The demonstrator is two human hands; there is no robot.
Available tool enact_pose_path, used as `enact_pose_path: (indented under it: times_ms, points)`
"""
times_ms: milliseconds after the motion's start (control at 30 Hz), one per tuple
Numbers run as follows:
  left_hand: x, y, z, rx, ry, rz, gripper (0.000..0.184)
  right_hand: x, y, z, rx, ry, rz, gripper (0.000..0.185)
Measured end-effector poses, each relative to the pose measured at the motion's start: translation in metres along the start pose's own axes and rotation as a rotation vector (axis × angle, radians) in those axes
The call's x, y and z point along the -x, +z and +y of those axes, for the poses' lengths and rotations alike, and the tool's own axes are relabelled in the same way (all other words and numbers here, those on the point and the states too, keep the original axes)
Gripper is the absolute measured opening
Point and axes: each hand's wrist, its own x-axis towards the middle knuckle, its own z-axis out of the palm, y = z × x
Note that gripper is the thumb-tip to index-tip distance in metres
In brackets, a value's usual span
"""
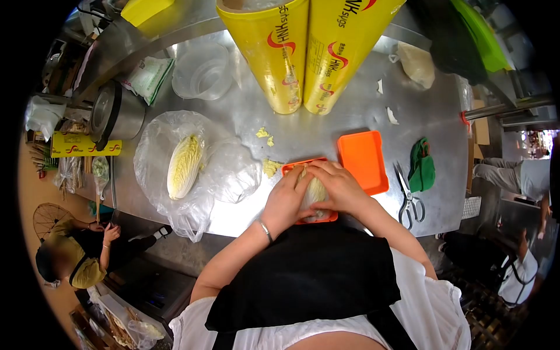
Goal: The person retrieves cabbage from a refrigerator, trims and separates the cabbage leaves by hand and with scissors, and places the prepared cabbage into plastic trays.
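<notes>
My left hand (284, 202) and my right hand (336, 188) both close around a pale cabbage (315, 195) that looks wrapped in clear plastic. It sits in an orange tray (331, 217) at the table's front edge, largely hidden by my fingers. Another orange tray (364, 162) lies just right of my right hand. Yellow leaf scraps (270, 167) are beside my left hand. Farther left, a whole napa cabbage (186, 167) rests on a clear plastic bag (153, 146).
Two tall yellow rolls (284, 70) stand at the back. Scissors (410, 201) and a green cloth (422, 166) lie on the right. A clear tub (202, 73) and metal pot (116, 111) are at back left. People are visible at both sides.
</notes>
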Motion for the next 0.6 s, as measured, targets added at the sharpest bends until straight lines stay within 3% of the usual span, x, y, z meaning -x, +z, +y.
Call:
enact_pose_path:
  times_ms: [133,200,367,467,533,600]
  points:
    - [-0.006,-0.004,0.008,-0.036,-0.095,-0.126,0.089,0.003,0.002,-0.002,-0.024,0.046,0.033,0.078]
    - [-0.003,0.001,0.013,-0.214,0.022,0.024,0.090,-0.001,-0.004,-0.010,0.009,0.082,-0.011,0.079]
    - [-0.002,0.002,0.010,-0.067,-0.011,-0.048,0.093,-0.004,0.001,-0.010,0.062,0.110,-0.066,0.080]
    - [0.000,0.011,-0.002,0.019,-0.037,-0.023,0.091,0.002,0.006,-0.011,0.025,0.099,0.032,0.075]
    - [0.001,0.013,-0.004,0.019,-0.019,0.013,0.089,0.014,0.007,-0.013,-0.029,0.070,0.243,0.061]
    - [0.002,0.011,0.000,-0.018,0.002,0.075,0.087,0.029,0.009,-0.008,-0.106,0.123,0.309,0.054]
